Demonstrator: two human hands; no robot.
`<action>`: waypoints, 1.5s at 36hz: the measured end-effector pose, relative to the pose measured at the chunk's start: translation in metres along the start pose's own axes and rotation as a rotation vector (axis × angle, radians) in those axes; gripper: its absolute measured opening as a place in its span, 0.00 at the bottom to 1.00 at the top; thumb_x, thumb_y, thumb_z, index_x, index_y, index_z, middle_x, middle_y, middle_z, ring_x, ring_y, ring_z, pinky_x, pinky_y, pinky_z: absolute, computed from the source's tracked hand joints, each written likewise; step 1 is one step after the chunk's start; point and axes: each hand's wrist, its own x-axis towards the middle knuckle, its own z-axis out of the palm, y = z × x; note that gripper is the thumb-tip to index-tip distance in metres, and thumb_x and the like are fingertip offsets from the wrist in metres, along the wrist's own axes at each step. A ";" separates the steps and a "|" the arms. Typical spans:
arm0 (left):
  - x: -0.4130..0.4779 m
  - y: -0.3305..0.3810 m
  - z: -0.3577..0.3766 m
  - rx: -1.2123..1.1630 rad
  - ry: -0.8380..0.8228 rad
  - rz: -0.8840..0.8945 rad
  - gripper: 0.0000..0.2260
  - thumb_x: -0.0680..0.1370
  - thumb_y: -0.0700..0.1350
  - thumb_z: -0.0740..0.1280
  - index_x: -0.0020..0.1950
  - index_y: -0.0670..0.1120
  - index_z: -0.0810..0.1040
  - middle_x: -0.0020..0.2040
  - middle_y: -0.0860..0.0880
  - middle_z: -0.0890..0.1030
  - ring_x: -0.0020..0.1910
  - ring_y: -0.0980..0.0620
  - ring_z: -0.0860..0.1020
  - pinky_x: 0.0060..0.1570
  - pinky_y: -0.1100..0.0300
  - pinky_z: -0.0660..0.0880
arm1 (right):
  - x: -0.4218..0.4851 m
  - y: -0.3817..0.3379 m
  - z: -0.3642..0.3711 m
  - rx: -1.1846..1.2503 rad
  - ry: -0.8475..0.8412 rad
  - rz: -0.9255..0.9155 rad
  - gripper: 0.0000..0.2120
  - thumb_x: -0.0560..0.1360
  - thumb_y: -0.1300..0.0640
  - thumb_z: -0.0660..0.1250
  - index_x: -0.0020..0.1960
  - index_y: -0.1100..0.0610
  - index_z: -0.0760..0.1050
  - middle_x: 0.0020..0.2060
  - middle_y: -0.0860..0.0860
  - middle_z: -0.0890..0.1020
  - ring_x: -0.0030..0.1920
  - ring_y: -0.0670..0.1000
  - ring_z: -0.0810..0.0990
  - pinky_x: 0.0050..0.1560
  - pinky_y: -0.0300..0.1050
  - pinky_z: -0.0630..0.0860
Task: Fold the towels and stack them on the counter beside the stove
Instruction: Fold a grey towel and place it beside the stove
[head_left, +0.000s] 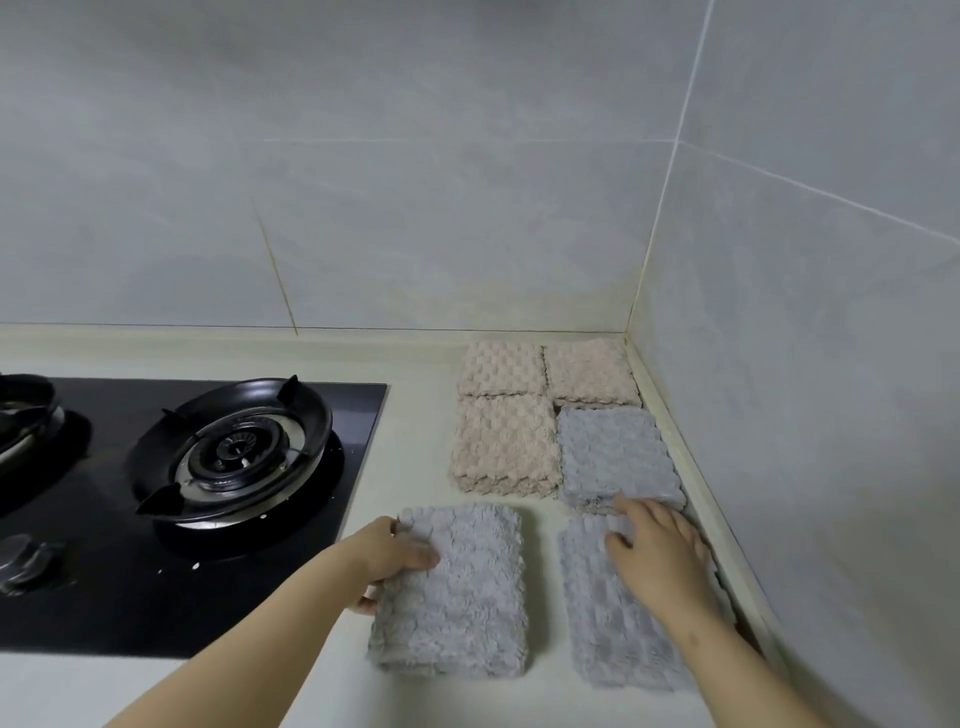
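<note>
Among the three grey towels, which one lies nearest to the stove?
The front left grey towel, which the left hand grips; the other two lie along the right wall.

Far beyond the fingertips (626, 512), a back wall (415, 182) of large pale grey tiles is rising. To their right a side wall (831, 338) of the same tiles is meeting it in a yellowed corner seam (643, 270). A cream upstand (311, 336) is running along the foot of both walls. Below the fingertips a cream counter (415, 431) is spreading. Left of them a black glass stove (358, 410) is sitting flush in it, with soft, even light falling over everything.
</note>
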 end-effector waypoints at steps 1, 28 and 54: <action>0.000 -0.001 0.002 -0.015 0.007 0.002 0.20 0.71 0.47 0.73 0.59 0.49 0.70 0.57 0.46 0.76 0.56 0.46 0.76 0.48 0.51 0.76 | -0.001 0.000 0.000 -0.003 -0.003 -0.001 0.21 0.79 0.51 0.55 0.71 0.47 0.62 0.71 0.45 0.65 0.72 0.49 0.59 0.73 0.48 0.53; 0.007 0.030 0.062 0.326 0.476 0.450 0.32 0.72 0.48 0.69 0.73 0.48 0.59 0.71 0.43 0.61 0.67 0.41 0.67 0.62 0.51 0.67 | -0.008 0.026 0.010 0.146 0.304 -0.135 0.09 0.65 0.65 0.71 0.44 0.55 0.79 0.45 0.51 0.79 0.50 0.58 0.76 0.50 0.47 0.65; 0.019 0.021 0.083 0.709 0.364 0.629 0.19 0.80 0.52 0.56 0.71 0.55 0.64 0.72 0.53 0.63 0.69 0.51 0.66 0.67 0.54 0.65 | -0.036 0.046 0.004 -0.328 -0.135 -0.539 0.43 0.53 0.28 0.69 0.65 0.39 0.65 0.59 0.41 0.72 0.61 0.47 0.69 0.57 0.40 0.63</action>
